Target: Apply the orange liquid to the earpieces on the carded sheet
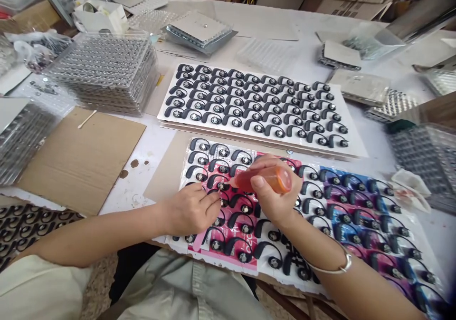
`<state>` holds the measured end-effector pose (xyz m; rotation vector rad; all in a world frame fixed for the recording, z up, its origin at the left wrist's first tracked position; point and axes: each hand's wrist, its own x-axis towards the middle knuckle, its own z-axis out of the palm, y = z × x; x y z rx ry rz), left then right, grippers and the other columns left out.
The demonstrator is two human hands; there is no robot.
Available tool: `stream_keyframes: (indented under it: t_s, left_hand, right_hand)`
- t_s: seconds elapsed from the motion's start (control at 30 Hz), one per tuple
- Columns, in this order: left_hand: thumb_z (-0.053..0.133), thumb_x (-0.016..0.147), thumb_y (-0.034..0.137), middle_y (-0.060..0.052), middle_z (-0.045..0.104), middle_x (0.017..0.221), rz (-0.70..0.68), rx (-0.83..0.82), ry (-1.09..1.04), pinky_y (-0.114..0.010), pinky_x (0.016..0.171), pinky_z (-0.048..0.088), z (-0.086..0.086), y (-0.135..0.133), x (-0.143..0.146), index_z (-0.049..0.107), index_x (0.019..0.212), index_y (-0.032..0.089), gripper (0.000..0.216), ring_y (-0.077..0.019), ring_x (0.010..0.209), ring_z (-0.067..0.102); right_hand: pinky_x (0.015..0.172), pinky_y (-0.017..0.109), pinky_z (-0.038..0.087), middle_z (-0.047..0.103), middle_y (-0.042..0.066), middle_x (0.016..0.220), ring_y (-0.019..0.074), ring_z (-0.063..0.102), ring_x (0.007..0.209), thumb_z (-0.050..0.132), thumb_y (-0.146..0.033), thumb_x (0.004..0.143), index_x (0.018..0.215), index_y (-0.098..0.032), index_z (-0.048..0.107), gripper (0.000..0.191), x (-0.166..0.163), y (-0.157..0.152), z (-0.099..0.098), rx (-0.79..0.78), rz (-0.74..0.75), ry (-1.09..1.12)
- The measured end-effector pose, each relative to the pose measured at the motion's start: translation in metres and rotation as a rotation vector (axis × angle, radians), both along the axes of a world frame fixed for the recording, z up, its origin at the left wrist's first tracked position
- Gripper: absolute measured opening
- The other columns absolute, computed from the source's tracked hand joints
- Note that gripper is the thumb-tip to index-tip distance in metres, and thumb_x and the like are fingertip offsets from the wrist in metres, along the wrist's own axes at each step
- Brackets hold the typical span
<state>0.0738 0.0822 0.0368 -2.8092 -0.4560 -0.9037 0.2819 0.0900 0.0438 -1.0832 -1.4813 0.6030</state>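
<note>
Red-orange in colour, the bottle [263, 179] is gripped in the right hand [276, 198], the fingers being closed firmly about its body. It is held aslant above the printed sheet [225, 259], its nozzle [231, 183] being directed leftward at the round knob [221, 186] of one black hook. Whether contact is made cannot be settled at this scale. The left hand [194, 208] is laid over the sheet's left part, its fingers bent among the hooks just beside the nozzle. A pink stick [199, 239] is seen projecting below it; whether this is grasped or merely covered cannot be judged. Hooks are set out in rows across the sheet, and further rows are borne on the white board [352, 137] beyond. A cotton swab [87, 119] is placed on the cardboard [81, 158] to the left, near the stacked trays [103, 72]. The step in hand is judged to be the touching of the nozzle to a single knob. For the next move, a steady wrist, light pressure on the bottle and clearance from neighbouring hooks appear to be required.
</note>
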Motion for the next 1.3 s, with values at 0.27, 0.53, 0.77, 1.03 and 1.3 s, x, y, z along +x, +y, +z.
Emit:
stream_keyframes:
  t_s: [0.27,0.53,0.77,1.03,1.3]
  left_hand:
    - [0.05,0.089,0.011,-0.018,0.071,0.088,0.012,0.052,0.045,-0.03,0.053,0.045,-0.0049,-0.0047,0.0012,0.063,0.081,0.008,0.015,-0.0158,0.056,0.059]
    - [0.053,0.087,0.011,-0.017,0.071,0.086,0.014,0.044,0.043,-0.03,0.054,0.045,-0.0058,-0.0052,0.0015,0.064,0.077,0.009,0.014,-0.0169,0.058,0.059]
    - [0.051,0.088,0.012,-0.016,0.071,0.083,0.022,0.042,0.03,-0.029,0.054,0.045,-0.0054,-0.0047,0.001,0.062,0.077,0.009,0.016,-0.0166,0.059,0.059]
    - [0.054,0.087,0.013,-0.016,0.07,0.083,0.019,0.033,0.036,-0.029,0.053,0.042,-0.0069,-0.0047,0.0008,0.06,0.076,0.01,0.013,-0.0173,0.061,0.06]
    - [0.057,0.086,0.013,-0.013,0.069,0.078,0.025,0.027,0.059,-0.029,0.054,0.042,-0.0075,-0.0049,0.0009,0.059,0.075,0.01,0.011,-0.0165,0.057,0.057]
  right_hand:
    - [0.051,0.03,0.042,0.058,0.0,0.063,0.0136,0.052,0.055,0.068,-0.039,0.075,0.076,-0.021,0.06,0.02,-0.0071,-0.002,0.0072,0.024,0.012,-0.116]
    - [0.051,0.031,0.044,0.059,0.001,0.063,0.0144,0.054,0.055,0.069,-0.041,0.073,0.074,-0.022,0.06,0.021,-0.0082,-0.0025,0.0041,0.02,-0.004,-0.165]
    - [0.053,0.029,0.046,0.06,0.0,0.065,0.0134,0.054,0.057,0.071,-0.032,0.073,0.078,-0.021,0.061,0.016,-0.0091,-0.0023,0.0009,0.072,0.035,-0.167]
    - [0.055,0.03,0.048,0.06,0.002,0.07,0.0146,0.056,0.06,0.071,-0.028,0.072,0.085,-0.022,0.06,0.018,-0.0079,-0.0061,0.0015,0.154,0.089,-0.249]
    - [0.054,0.029,0.049,0.06,0.003,0.072,0.0139,0.057,0.061,0.071,-0.029,0.074,0.089,-0.02,0.06,0.021,-0.0072,-0.008,0.0011,0.254,0.104,-0.325]
